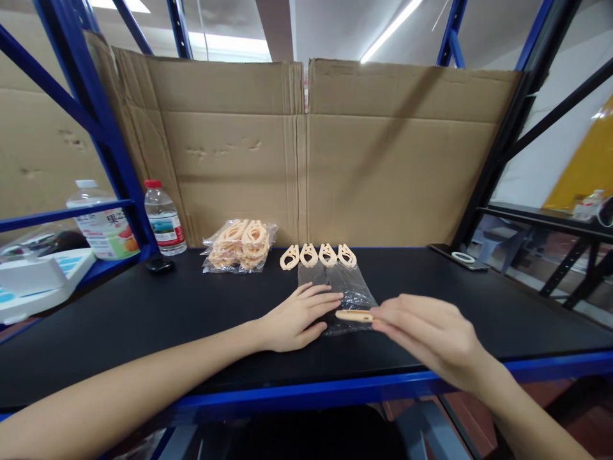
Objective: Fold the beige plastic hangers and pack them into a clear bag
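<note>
My right hand (431,329) pinches one end of a beige plastic piece (354,315), seen edge-on just above a clear plastic bag (357,287). The bag lies flat on the black tabletop. My left hand (304,316) rests with fingers spread, its fingertips on the bag's left part. Several beige plastic pieces (309,255), each with an oval opening and a narrow notched end, form a row along the bag's far edge. Farther left sits a filled clear bag (239,246) packed with more such pieces.
Cardboard panels (230,153) stand behind the black tabletop (201,300). At the left are a red-capped water bottle (164,220), a larger bottle (103,223) and a small black object (159,265). A phone (460,258) with a white ring on it lies at the far right.
</note>
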Demonstrator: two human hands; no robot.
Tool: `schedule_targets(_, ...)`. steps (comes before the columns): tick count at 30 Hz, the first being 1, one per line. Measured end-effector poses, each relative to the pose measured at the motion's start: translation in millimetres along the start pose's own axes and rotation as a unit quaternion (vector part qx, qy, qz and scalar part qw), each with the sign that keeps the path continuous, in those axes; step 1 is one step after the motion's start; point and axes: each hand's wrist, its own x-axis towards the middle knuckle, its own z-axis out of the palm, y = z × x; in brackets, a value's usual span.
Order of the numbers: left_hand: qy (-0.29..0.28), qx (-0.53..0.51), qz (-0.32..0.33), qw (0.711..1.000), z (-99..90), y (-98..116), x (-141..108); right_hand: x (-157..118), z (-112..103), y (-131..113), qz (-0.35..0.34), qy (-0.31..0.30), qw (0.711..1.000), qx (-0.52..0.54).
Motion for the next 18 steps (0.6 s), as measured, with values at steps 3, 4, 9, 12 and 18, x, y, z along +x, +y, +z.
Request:
schedule_targets(3, 0.005, -0.001, 0.002, 1.000, 0.5, 0, 0, -7, 11, -14, -0.058, -0.027, 0.998, -0.028)
schedule_targets(4, 0.007, -0.002, 0.003, 1.000, 0.5, 0, 0, -8, 16, -16, -0.074, -0.032, 0.996, -0.047)
schedule_targets(9, 0.022, -0.013, -0.001, 1.000, 0.4, 1, -1, -10, 42, -17, -0.139, -0.073, 0.973, -0.171)
schedule_targets(12, 0.021, -0.016, -0.001, 1.000, 0.8, 1, -2, -10, 55, -18, -0.130, -0.124, 0.956, -0.233)
schedule_targets(18, 0.014, -0.008, 0.003, 1.000, 1.0, 1, -1, -6, 70, -17, -0.091, -0.186, 0.930, -0.305)
